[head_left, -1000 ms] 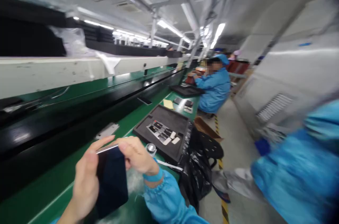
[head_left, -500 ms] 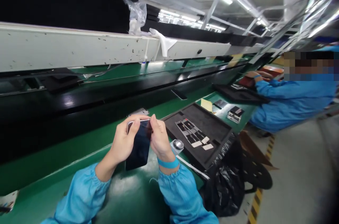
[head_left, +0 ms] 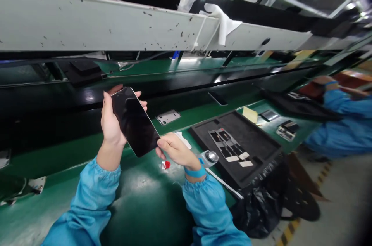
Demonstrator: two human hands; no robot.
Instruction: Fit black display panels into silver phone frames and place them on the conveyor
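Observation:
Between my hands is a smartphone (head_left: 134, 123) with a dark screen facing me, tilted and raised above the green bench. My left hand (head_left: 112, 122) wraps round its left edge and back, the fingertips showing past its far side. At the lower right corner, my right hand (head_left: 177, 149) pinches the phone between thumb and fingers. Below that hand a small red and white scrap (head_left: 165, 165) lies on the bench. A metal-capped bottle (head_left: 211, 156) stands beside my right wrist, which wears a blue band.
A black foam tray (head_left: 252, 141) to the right holds several flat parts. Behind my right hand lies a grey phone plate (head_left: 168, 117). Another dark phone (head_left: 217, 98) is farther back. A black plastic bag (head_left: 258, 199) hangs at the bench's right; a co-worker's blue sleeve (head_left: 331, 122) is beyond.
The phone has been raised and turned, its screen now more open to view. My left hand shifted to its side and back, my right to its lower corner. The camera view also moved.

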